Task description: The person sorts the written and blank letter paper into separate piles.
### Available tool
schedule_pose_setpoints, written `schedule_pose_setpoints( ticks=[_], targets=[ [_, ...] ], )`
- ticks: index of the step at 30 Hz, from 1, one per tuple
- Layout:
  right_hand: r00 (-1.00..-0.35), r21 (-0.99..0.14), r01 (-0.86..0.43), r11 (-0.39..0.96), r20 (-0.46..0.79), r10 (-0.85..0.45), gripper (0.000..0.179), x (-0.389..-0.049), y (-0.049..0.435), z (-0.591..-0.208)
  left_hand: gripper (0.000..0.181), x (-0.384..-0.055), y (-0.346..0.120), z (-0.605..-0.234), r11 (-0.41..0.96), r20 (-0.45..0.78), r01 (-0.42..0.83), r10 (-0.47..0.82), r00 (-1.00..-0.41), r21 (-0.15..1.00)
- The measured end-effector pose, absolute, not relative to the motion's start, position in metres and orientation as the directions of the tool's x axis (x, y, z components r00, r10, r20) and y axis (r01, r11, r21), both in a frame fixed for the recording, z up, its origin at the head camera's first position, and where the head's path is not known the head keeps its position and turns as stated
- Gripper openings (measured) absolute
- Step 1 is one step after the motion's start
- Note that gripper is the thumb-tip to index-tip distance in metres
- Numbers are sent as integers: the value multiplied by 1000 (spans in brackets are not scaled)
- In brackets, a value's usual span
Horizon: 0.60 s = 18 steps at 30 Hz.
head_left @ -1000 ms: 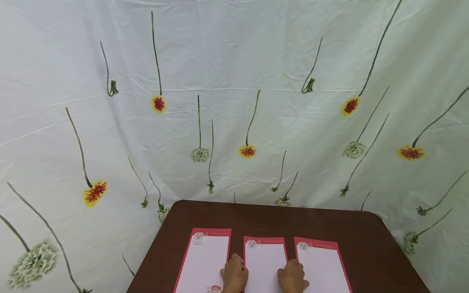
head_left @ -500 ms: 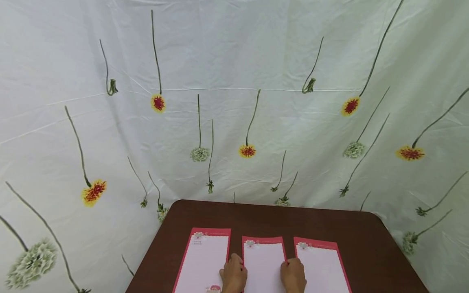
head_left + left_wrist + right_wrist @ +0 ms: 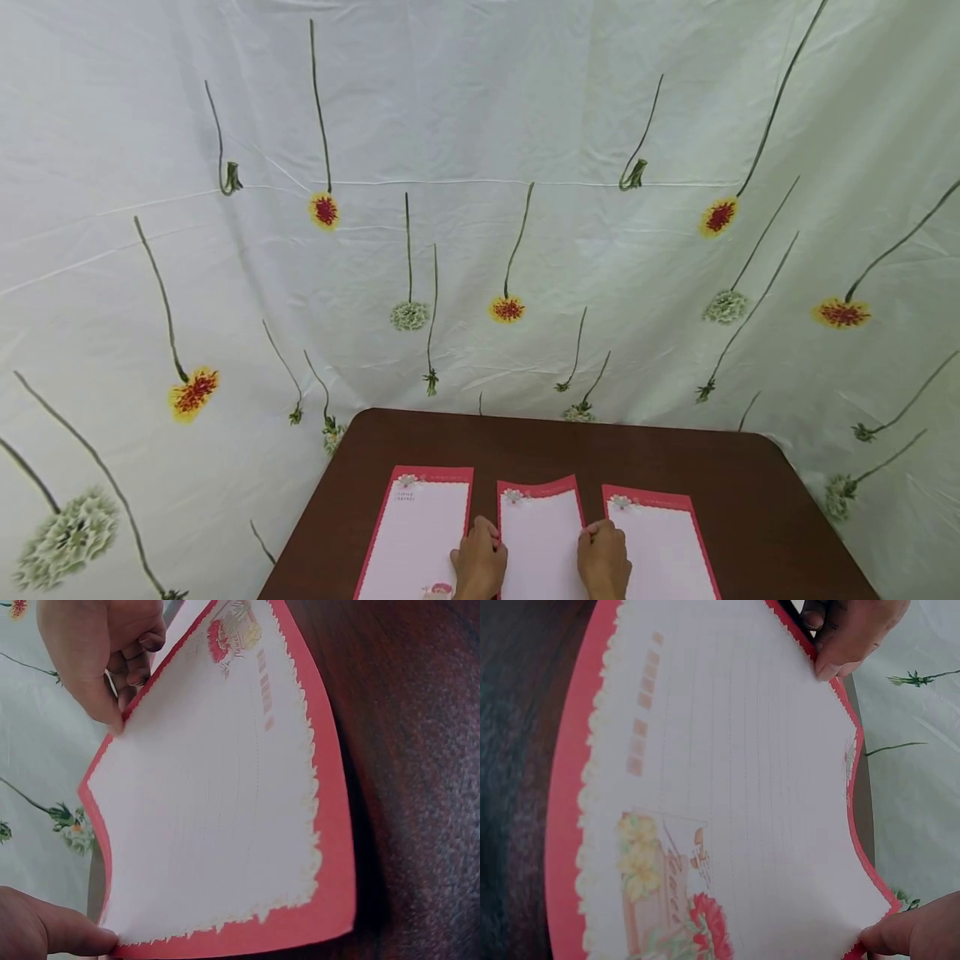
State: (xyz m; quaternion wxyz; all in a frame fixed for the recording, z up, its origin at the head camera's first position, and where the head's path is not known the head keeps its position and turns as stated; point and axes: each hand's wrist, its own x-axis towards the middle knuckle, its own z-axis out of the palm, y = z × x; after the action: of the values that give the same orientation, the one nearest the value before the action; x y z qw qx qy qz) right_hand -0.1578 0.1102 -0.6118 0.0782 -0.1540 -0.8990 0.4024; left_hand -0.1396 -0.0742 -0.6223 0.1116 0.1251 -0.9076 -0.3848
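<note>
A letter sheet [image 3: 538, 537] with a red border and white lined middle lies between my hands. My left hand [image 3: 480, 560] pinches its left edge; in the left wrist view the left thumb [image 3: 67, 930] presses on the border. My right hand [image 3: 604, 558] pinches the right edge, its thumb [image 3: 919, 930] on top in the right wrist view. The sheet bows between the hands, its top edge dipping in the middle. Printed flowers [image 3: 641, 859] and small orange squares show near its lower edge. The fingers beneath the paper are partly hidden.
Similar red-bordered sheets lie on both sides, a left sheet [image 3: 420, 533] and a right sheet [image 3: 660, 546]. All are on a dark brown table [image 3: 555, 446] with rounded corners. A white curtain [image 3: 465, 125] printed with flowers hangs behind it.
My right hand has shifted slightly right and its fingers have closed on the middle sheet's right edge. The sheet's right side has risen, and its top edge now curves. My left hand barely moved.
</note>
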Motion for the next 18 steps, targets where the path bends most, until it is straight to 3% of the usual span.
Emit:
schedule_pose_setpoints(
  ticks=[18],
  targets=[
    [-933, -765, 152, 626, 98, 346, 10, -158, 133, -589, 23, -143, -62, -599, 616, 122, -42, -221, -968, 786]
  ],
)
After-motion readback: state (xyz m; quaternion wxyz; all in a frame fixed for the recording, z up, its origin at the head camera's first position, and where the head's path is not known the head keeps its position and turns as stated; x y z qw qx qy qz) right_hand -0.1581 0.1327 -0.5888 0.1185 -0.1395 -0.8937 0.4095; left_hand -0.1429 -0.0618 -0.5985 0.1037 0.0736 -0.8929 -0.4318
